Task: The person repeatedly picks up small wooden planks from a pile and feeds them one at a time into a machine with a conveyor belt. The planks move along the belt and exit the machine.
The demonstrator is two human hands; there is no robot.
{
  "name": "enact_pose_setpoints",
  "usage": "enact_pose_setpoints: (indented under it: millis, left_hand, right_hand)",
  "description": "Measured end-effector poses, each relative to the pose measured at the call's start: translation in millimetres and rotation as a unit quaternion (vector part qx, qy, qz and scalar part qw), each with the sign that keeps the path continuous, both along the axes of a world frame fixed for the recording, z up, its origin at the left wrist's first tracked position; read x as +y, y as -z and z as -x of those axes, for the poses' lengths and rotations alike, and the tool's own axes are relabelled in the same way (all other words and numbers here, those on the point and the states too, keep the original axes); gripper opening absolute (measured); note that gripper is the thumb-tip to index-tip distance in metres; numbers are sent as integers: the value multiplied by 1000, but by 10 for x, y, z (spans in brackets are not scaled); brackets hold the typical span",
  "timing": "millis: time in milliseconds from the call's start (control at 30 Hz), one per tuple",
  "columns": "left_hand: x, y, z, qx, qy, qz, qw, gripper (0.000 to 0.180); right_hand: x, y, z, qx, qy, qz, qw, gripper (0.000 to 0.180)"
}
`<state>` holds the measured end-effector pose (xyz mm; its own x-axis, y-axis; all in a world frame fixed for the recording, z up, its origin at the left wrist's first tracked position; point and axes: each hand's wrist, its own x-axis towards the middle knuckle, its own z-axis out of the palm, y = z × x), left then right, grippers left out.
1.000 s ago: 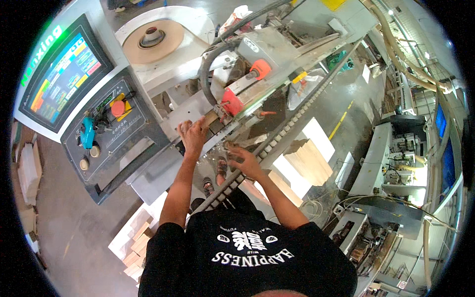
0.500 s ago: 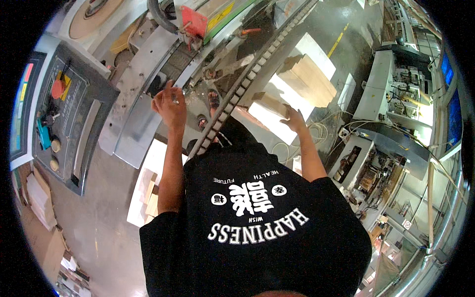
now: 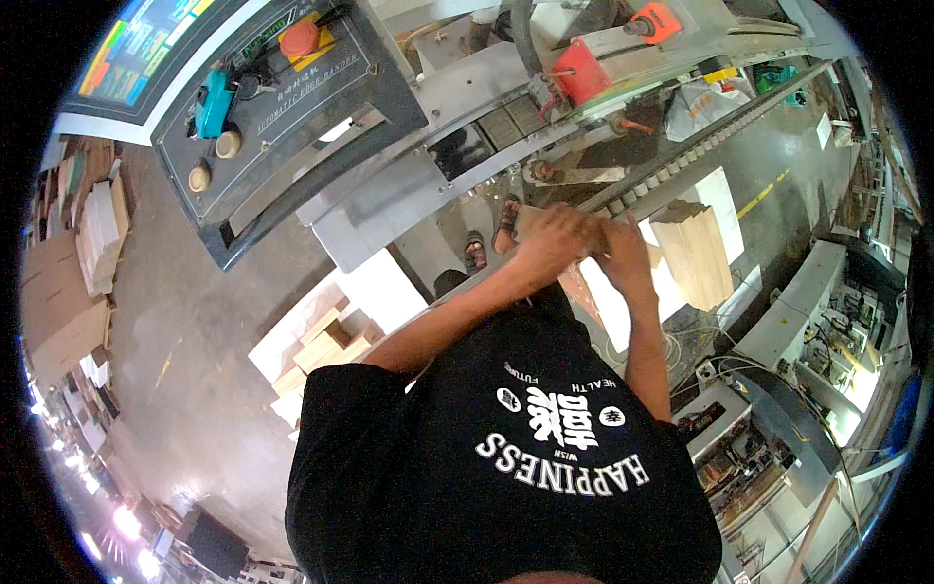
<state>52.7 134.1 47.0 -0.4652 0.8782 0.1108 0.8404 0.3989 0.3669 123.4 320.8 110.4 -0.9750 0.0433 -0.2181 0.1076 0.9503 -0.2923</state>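
While both hands, left [image 3: 552, 237] and right [image 3: 623, 255], grip a wooden piece [image 3: 530, 218], boards [image 3: 321, 341] lie stacked below.

Grey concrete floor [image 3: 195, 321], stacked pale wood pieces [image 3: 326, 341], cardboard sheets [image 3: 58, 311] at left edge
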Motion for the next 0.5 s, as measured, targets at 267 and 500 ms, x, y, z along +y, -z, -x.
enact_pose_setpoints:
  millis: [267,500]
  left_hand:
    - [-1176,292,929,12,-233,-67,970,52]
    - [-1550,627,1345,62,-383,-79,918,57]
  right_hand:
    - [-573,164,662,138,91,188,968,61]
    - [-1335,830,1111,-66,222,698,677,66]
